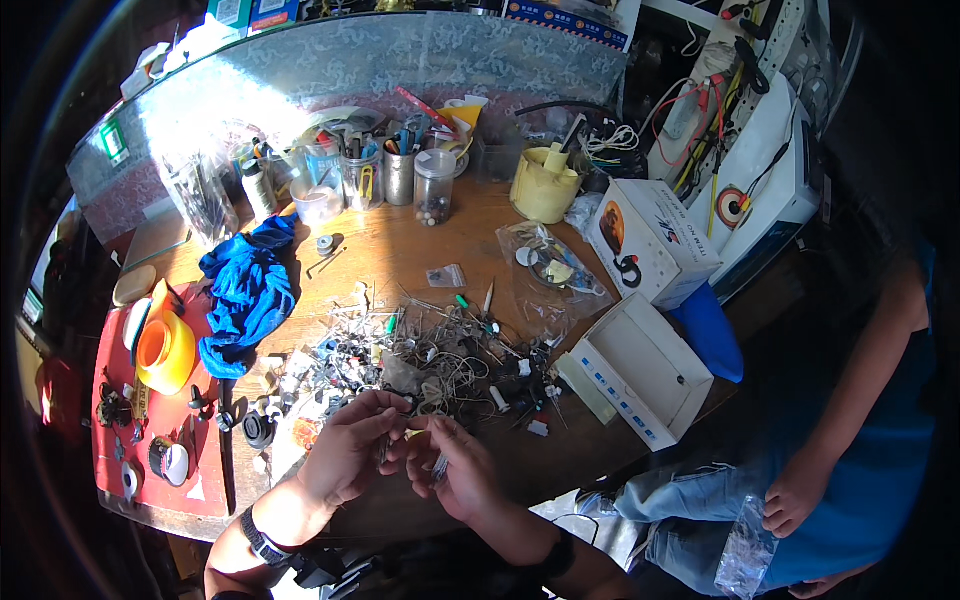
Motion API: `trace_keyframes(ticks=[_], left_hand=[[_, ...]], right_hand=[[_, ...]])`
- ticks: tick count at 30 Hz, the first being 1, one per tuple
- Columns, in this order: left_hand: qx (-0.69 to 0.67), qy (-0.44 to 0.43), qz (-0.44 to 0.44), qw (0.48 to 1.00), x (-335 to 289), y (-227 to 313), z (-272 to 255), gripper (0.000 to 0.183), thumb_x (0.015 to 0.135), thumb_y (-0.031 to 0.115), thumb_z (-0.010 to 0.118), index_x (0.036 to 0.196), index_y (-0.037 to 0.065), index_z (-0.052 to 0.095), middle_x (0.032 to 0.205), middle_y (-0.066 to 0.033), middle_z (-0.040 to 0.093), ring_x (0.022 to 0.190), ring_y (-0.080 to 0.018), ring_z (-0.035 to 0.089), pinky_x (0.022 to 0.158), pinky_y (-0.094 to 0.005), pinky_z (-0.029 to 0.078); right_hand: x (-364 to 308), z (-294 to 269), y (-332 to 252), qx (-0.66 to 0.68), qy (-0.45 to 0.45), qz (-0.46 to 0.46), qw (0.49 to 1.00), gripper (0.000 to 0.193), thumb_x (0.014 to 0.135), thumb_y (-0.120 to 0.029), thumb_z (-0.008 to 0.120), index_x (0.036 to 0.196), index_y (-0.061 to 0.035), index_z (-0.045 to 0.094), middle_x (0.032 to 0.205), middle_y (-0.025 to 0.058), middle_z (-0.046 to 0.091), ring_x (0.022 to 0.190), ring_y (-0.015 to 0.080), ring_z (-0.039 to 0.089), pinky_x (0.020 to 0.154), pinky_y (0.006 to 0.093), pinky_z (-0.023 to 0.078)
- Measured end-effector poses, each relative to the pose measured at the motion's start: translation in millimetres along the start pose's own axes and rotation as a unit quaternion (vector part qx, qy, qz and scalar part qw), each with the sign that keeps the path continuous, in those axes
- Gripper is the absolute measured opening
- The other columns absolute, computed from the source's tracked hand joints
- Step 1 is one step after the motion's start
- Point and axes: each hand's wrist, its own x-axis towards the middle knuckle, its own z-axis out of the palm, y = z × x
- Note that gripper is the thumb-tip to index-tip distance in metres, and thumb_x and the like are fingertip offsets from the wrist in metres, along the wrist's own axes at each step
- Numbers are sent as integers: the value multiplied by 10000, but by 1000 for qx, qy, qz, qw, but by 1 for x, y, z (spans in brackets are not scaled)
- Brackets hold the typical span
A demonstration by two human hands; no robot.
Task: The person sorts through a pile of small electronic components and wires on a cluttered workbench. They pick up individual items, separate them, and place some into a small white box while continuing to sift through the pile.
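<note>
In front of a wide heap of small parts, my two hands meet close together. My left hand is closed, its thumb and fingers pinched near a tiny dark piece whose kind I cannot make out. Fingers curled, my right hand holds some thin shiny metal pieces against the palm side. The fingertips of both hands almost touch, and what lies between them is partly hidden. The heap just beyond mixes thin wires, pins, white plastic bits and black pieces.
A blue cloth and an orange container lie left, the latter on a red board. Jars and cups of tools line the back. An open white box stands right. Beside it, another person's hand holds a clear plastic bag.
</note>
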Motion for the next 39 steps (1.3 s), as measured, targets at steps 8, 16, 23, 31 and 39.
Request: trace_keyframes(ticks=[8, 16, 23, 31, 39], left_hand=[[358, -3, -84, 930, 7, 10, 27, 303, 890, 304, 540, 1092, 86, 481, 793, -18, 523, 685, -87, 519, 506, -227, 436], [652, -9, 122, 749, 15, -22, 41, 510, 838, 449, 547, 991, -31, 466, 980, -237, 510, 972, -378, 518, 816, -418, 439], [658, 158, 188, 711, -3, -55, 77, 591, 680, 325, 699, 1128, 20, 463, 1017, -128, 515, 976, -302, 512, 781, -380, 460], [555, -9, 415, 721, -20, -57, 34, 435, 676, 167, 661, 1044, 22, 482, 1054, -164, 465, 1014, -333, 472, 801, -387, 456], [467, -28, 310, 828, -44, -78, -17, 421, 788, 164, 593, 1165, 20, 474, 1101, -188, 478, 1019, -352, 499, 875, -387, 427]], right_hand=[[3, -6, 14, 96, -21, 16, 995, 244, 943, -344, 412, 872, -122, 484, 779, -17, 477, 758, 136, 512, 774, 384, 488], [4, 0, 20, 121, 41, -45, 991, 456, 831, -400, 530, 1159, -90, 461, 1096, 84, 541, 998, 207, 540, 831, 340, 456], [2, 10, 10, 123, 44, -62, 989, 306, 903, -359, 467, 1015, -78, 513, 1008, 84, 519, 964, 200, 476, 778, 310, 428], [-1, -22, 5, 39, 90, -30, 995, 276, 927, -337, 429, 926, -83, 535, 806, 58, 546, 698, 170, 530, 610, 279, 443], [-45, -2, -10, -110, 151, -40, 982, 296, 964, -324, 384, 808, -99, 494, 483, -51, 277, 366, 63, 231, 378, 201, 265]])
